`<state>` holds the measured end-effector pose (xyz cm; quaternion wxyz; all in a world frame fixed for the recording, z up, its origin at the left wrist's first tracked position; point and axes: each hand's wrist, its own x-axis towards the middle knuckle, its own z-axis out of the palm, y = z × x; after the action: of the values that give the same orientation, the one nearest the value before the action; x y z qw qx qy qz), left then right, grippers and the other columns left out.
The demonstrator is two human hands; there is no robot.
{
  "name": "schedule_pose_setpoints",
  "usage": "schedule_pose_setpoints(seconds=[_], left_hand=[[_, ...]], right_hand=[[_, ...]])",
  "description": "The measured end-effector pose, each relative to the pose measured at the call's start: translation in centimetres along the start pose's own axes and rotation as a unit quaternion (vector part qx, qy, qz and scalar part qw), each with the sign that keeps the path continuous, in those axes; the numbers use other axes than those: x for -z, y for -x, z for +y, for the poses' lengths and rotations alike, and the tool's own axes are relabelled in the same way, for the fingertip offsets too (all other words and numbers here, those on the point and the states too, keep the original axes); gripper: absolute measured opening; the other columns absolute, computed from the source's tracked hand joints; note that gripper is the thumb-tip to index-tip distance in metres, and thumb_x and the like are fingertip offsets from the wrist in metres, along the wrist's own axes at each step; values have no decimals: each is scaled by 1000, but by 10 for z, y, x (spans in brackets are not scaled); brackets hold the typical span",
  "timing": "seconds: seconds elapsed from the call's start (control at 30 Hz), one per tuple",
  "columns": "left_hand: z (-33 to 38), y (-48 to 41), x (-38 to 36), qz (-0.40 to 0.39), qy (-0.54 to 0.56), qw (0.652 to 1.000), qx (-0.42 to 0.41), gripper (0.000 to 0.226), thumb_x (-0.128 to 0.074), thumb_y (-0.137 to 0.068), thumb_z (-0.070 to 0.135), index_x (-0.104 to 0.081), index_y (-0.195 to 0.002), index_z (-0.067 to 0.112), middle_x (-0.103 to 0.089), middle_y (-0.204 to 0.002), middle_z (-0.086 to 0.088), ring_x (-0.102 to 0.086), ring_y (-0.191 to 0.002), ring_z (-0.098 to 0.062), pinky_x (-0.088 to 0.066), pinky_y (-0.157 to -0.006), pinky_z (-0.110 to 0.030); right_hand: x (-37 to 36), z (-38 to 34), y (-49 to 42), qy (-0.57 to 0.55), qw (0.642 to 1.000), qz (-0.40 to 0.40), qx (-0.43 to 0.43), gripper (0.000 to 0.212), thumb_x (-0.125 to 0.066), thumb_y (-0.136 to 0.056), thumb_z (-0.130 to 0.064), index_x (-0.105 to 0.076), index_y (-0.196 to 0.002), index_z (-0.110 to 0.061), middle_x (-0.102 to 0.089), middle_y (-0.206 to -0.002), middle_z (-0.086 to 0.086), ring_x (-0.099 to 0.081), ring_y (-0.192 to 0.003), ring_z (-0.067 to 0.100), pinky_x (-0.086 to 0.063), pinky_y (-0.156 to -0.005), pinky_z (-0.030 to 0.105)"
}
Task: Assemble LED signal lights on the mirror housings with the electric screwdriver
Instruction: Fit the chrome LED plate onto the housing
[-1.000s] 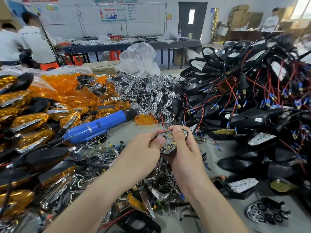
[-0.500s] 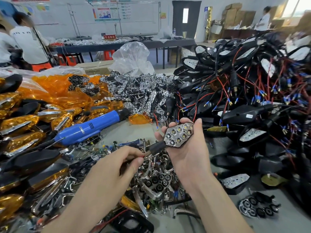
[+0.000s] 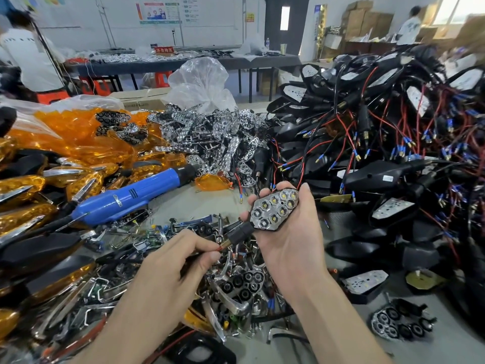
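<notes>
My right hand (image 3: pixel 291 248) holds an LED signal light (image 3: pixel 274 209) face up, its chrome reflector with several LEDs showing, fingers curled round its far edge. A short black stem (image 3: pixel 240 233) sticks out of the light toward the lower left. My left hand (image 3: pixel 181 256) pinches the wires at the stem's brass tip. The blue electric screwdriver (image 3: pixel 131 197) lies untouched on the table, up and left of both hands. Black mirror housings (image 3: pixel 372 177) with red and black wires are heaped on the right.
Amber lenses (image 3: pixel 78 137) and finished amber lights fill the left side. A pile of chrome reflectors (image 3: pixel 210 135) lies behind, metal brackets and small parts (image 3: pixel 236 285) below my hands. Loose housings sit at lower right. People stand at far tables.
My hands have drawn apart: the left slid down from the light to the stem's wire end, while the right turned the light face up and raised it slightly.
</notes>
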<state>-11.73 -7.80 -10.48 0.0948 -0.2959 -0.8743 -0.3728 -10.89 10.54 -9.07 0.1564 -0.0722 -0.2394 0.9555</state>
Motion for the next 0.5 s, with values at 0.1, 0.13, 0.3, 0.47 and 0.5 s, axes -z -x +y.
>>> schedule_pose_setpoints(seconds=[0.1,0.13,0.3,0.47,0.5], left_hand=[[0,1,0,0,4,1000,-1,7,-55,-86,50,-60,-90,46,-64,-95,28,-61,-90,5,-43,-76,-8],[0,1,0,1,5,1000,-2,7,-56,-86,49,-60,-89,45,-64,-95,29,-61,-91,6,-43,-76,-8],[0,1,-2,14,8,1000,-6,7,-58,-87,46,-62,-91,43,-64,-96,27,-61,-91,6,-42,-75,-5],[-4,1,-2,23,27,999,7,12,-56,-84,48,-60,-95,46,-65,-97,26,-63,-94,4,-44,-78,-7],[-4,1,-2,23,26,999,5,11,-56,-84,47,-60,-94,47,-65,-97,25,-63,-93,3,-44,-77,-8]], right_hand=[[-3,-1,1,6,1000,-6,-4,20,-47,-105,-31,-56,-91,-18,-62,-76,3,-64,-74,21,-56,-58,34],[-3,-1,2,8,1000,-9,-3,14,-48,-104,-24,-55,-94,-18,-62,-77,3,-64,-75,21,-56,-58,34],[-1,0,5,20,999,-41,12,24,-45,-95,6,-54,-99,-15,-62,-83,6,-64,-81,23,-57,-62,36],[0,0,5,17,999,-38,-1,25,-44,-95,6,-55,-99,-15,-63,-83,6,-66,-78,21,-58,-63,36],[0,0,5,15,999,-37,-3,24,-44,-95,6,-55,-99,-15,-64,-83,5,-66,-77,21,-58,-63,36]])
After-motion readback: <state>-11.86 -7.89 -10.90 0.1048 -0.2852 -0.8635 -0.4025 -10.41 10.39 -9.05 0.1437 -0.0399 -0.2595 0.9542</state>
